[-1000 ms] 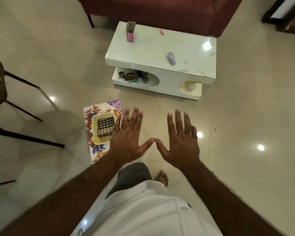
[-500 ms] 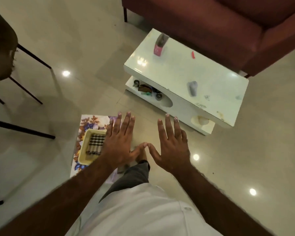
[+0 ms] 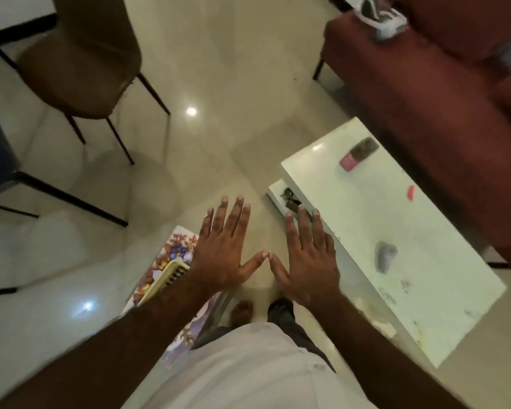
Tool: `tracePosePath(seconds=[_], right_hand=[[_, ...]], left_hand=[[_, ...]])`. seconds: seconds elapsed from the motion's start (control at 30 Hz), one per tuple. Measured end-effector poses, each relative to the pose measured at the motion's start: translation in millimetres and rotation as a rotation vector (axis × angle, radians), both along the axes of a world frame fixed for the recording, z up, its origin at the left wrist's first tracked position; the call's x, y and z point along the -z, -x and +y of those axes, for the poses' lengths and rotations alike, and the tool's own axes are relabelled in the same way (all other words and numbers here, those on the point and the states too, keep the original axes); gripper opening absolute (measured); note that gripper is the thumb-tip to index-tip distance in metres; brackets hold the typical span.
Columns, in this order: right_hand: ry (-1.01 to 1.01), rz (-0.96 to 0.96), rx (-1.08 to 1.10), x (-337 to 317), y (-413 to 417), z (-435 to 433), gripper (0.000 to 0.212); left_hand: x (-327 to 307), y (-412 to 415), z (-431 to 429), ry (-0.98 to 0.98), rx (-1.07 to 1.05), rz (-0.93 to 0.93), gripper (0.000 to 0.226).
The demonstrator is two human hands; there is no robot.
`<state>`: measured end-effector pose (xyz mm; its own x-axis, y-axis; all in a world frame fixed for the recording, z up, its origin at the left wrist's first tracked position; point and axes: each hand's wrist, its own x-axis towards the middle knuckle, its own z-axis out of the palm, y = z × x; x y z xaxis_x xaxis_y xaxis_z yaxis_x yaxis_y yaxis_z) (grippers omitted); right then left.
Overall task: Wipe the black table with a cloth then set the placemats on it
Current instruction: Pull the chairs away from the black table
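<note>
The placemat (image 3: 176, 250), a floral one in purple and brown, lies flat on the pale tiled floor just left of the white low table (image 3: 366, 225), partly hidden under the person's left forearm.

Behind the white table, along its far long side, stands a dark red sofa (image 3: 425, 98), with a white and grey shoe-like thing (image 3: 381, 16) on its seat. Well left of the table and farther away stands a brown chair (image 3: 80, 60) on thin black legs.

Both hands are held out flat in the air at the table's near left corner, palms down, holding nothing. The left hand (image 3: 222, 258) hangs over the placemat's edge with straight, slightly spread fingers. The right hand (image 3: 307, 267) overlaps the table's left edge in the view. The two thumb tips touch.

On the placemat sits a pale yellow tray (image 3: 174, 271) with dark stripes showing inside. On the tabletop lie a pink and brown item (image 3: 359, 153) near the far end, a grey lump (image 3: 385, 256) nearer the person, and a small red piece (image 3: 410, 192) by the sofa side.
</note>
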<state>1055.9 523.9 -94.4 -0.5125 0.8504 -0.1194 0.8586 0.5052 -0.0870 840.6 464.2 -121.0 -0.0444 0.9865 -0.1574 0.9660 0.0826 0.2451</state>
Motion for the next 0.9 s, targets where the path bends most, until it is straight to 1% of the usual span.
tracePosePath(seconds=[0.13,0.27,0.43,0.6,0.73,0.9], right_hand=[[0.004,0.008,-0.133,2.8,24.1,62.3,0.1],[0.012,0.088,-0.254,6.5,41.3,126.4,0.099],[0.017,0.125,-0.419,6.7,69.7,215.0,0.103],[0.011,0.131,-0.58,3.3,106.4,283.1,0.102],[-0.004,0.175,-0.63,6.0,145.2,319.0,0.101],[0.012,0.142,-0.695,11.4,218.2,372.7,0.102]], left_hand=[[5.6,10.1,34.0,0.018,-0.137,0.018,0.109],[8.2,18.7,78.4,0.004,-0.232,0.026,0.109],[6.2,24.8,133.8,-0.019,-0.399,0.044,0.109],[-4.2,43.3,179.3,0.024,-0.527,0.037,0.11],[-4.5,75.2,209.6,0.024,-0.584,0.063,0.111],[0.1,142.0,254.5,0.008,-0.642,0.072,0.111]])
